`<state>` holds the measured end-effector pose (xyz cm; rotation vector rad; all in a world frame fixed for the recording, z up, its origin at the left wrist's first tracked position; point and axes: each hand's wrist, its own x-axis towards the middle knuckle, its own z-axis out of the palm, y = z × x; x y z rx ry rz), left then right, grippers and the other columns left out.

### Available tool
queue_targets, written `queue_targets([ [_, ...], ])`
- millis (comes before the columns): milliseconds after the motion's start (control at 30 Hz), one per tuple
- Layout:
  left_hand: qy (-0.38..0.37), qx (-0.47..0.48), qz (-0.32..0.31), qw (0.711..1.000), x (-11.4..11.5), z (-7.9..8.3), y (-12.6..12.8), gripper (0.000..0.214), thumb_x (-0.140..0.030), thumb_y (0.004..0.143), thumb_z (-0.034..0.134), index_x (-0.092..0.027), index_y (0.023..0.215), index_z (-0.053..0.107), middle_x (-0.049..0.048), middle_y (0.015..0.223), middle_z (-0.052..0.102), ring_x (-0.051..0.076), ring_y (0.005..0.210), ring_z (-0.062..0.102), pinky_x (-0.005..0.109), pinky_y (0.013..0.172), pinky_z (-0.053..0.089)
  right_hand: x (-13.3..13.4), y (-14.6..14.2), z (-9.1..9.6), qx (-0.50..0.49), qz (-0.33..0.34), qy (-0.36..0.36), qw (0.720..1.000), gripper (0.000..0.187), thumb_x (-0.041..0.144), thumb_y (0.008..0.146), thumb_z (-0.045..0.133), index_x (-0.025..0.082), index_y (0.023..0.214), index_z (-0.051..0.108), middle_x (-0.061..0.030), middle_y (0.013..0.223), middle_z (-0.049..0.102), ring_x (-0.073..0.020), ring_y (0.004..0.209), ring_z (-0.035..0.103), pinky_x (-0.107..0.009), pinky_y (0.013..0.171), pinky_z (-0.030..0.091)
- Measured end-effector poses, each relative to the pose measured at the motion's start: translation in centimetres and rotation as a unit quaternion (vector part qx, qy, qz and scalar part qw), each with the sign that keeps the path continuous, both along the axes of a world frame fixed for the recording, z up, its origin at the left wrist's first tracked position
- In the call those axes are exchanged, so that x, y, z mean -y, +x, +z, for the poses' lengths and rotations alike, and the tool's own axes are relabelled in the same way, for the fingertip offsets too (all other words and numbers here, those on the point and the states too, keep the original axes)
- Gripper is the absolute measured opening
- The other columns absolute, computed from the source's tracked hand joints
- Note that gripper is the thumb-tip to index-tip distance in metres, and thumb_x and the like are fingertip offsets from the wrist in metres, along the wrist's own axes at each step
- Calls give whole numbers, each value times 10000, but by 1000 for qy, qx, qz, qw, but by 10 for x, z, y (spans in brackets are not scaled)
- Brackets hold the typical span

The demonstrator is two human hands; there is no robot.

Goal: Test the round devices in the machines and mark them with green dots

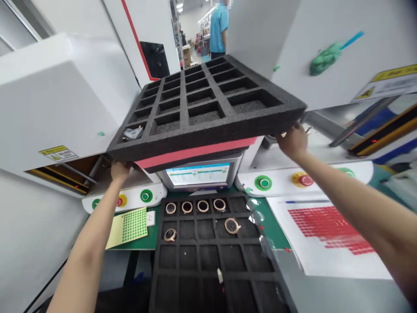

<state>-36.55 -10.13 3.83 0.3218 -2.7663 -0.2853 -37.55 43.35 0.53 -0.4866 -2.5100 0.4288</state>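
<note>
A large black foam tray [185,134] with rows of square pockets hangs tilted above the monitor, its right side higher. My left hand [120,170] is at the underside of its near left corner, fingers mostly hidden and closed on the edge. At the near right corner my right hand [295,141] grips from below, with a small gold glint by the fingers. One pocket at the tray's left holds a small piece in clear wrap [133,133]. A pink layer [195,152] shows beneath the tray.
A second foam tray [187,274] on the green bench holds several gold-rimmed watch cases [232,225]. White machines with buttons [263,183] flank the monitor [198,176]. Green dot stickers [134,224] lie left, a red label sheet [329,228] right. A person in blue [219,30] stands behind.
</note>
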Motion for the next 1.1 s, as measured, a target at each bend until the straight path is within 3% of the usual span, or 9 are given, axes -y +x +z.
queue_targets([
  [100,2,9,-46,999,-11,-24,66,361,-171,890,539,-78,1238,552,185,1310,574,309,1269,509,486,1081,411,39,41,-23,105,78,38,991,358,326,1036,411,99,911,657,-62,919,658,-131,869,646,-309,817,531],
  [167,11,39,-100,994,-26,-45,111,329,-160,865,507,-110,1180,590,164,1275,611,300,1248,536,459,1089,409,83,70,-45,176,194,65,963,316,378,992,533,122,845,645,-23,819,659,-129,796,646,-311,795,539],
  [267,27,111,-191,975,-51,-68,166,254,-184,872,484,-183,1062,651,89,1157,690,250,1117,631,393,1016,477,153,94,-70,253,328,107,904,322,434,963,579,122,930,651,-37,894,671,-148,843,655,-341,815,553],
  [400,38,195,-280,939,-75,-81,206,237,-229,877,557,-209,1090,660,51,1144,710,216,1077,655,331,953,507,204,90,-80,311,373,167,858,312,386,959,597,103,1085,630,-87,1049,652,-180,942,648,-373,851,557],
  [567,19,230,-299,926,-86,-90,225,306,-181,859,600,-199,1162,639,88,1180,694,262,1109,638,388,960,486,211,90,-73,333,371,204,842,326,363,952,610,115,1163,605,-99,1135,624,-198,998,633,-391,869,556],
  [767,50,242,-293,924,-86,-95,220,368,-200,830,667,-193,1197,658,117,1218,691,294,1114,642,437,991,458,216,106,-59,329,366,199,848,369,368,943,622,101,1195,590,-123,1170,607,-210,1019,625,-391,874,553],
  [967,190,209,-249,926,-83,-95,222,172,-240,848,624,-211,970,741,77,1052,758,256,1025,692,389,966,489,218,134,-43,297,360,160,870,325,394,950,609,93,1070,636,-97,1047,657,-184,946,650,-373,860,551],
  [1100,333,161,-189,910,-95,-84,238,361,-427,927,467,-151,1003,687,135,965,754,243,814,727,367,768,564,209,185,-25,228,371,112,893,339,369,1006,490,116,866,668,-69,832,693,-152,770,668,-286,726,526],
])
